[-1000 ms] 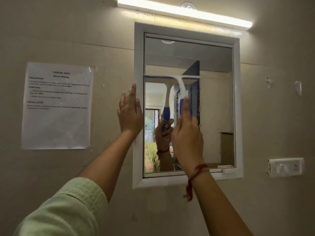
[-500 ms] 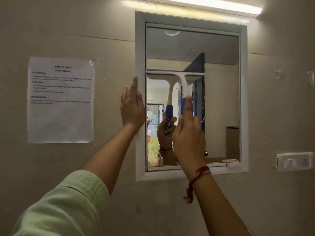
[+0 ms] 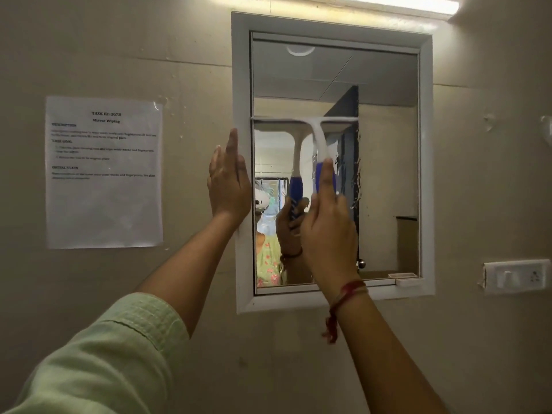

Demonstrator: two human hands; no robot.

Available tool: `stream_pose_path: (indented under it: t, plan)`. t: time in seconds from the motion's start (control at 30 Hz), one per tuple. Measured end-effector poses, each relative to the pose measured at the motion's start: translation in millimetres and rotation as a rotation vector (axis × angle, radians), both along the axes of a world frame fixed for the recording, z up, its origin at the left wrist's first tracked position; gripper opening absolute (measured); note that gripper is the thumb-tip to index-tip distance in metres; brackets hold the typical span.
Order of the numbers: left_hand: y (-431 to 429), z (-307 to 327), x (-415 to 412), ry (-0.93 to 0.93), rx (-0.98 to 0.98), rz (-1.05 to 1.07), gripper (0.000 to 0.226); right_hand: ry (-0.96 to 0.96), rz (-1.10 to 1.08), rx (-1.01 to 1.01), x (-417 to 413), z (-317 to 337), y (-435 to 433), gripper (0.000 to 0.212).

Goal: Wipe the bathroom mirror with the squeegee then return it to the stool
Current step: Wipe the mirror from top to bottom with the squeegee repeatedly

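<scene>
A white-framed mirror (image 3: 388, 174) hangs on the beige wall. A squeegee (image 3: 318, 138) with a white head and blue handle lies against the glass, its blade level across the left half about a third of the way down. My right hand (image 3: 328, 234) is shut on the blue handle, index finger stretched up along it. My left hand (image 3: 228, 182) rests flat with fingers together on the mirror's left frame edge, holding nothing. The stool is out of view.
A printed task sheet (image 3: 104, 171) is taped to the wall left of the mirror. A white switch and socket plate (image 3: 516, 276) sits at the right. A tube light (image 3: 388, 3) runs above the frame. A small white block (image 3: 406, 282) sits on the mirror's lower right ledge.
The squeegee and my right hand have shifted slightly down the glass relative to the frame. The camera view has tilted, so the mirror sits a little differently. My left hand stays on the frame.
</scene>
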State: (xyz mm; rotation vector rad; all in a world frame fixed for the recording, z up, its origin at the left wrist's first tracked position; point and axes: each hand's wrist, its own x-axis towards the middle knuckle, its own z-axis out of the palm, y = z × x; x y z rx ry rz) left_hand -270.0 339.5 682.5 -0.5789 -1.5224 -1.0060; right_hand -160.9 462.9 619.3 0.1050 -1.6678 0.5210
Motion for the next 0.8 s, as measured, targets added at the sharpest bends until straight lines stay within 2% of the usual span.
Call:
stream_pose_path:
  t: [0.1, 0.33, 0.47, 0.57, 0.73, 0.8]
  plan:
    - [0, 0, 1, 0.000, 0.001, -0.001, 0.045, -0.002, 0.002, 0.002, -1, 4, 1, 0.059]
    - [-1, -1, 1, 0.008, -0.007, -0.025, 0.045, -0.113, 0.116, -0.074, 10, -87, -15, 0.057]
    - [-1, 0, 2, 0.005, -0.005, -0.024, 0.045, -0.013, 0.083, -0.071, 5, -58, -10, 0.058]
    - [0, 0, 2, 0.007, -0.003, -0.018, 0.045, -0.015, 0.058, -0.067, 3, -39, -8, 0.058]
    - [-1, -1, 0, 0.011, -0.002, -0.031, 0.045, -0.088, 0.075, -0.061, 9, -89, -13, 0.060]
    - [-1, -1, -1, 0.014, -0.003, -0.035, 0.045, -0.114, 0.082, -0.064, 14, -110, -17, 0.068]
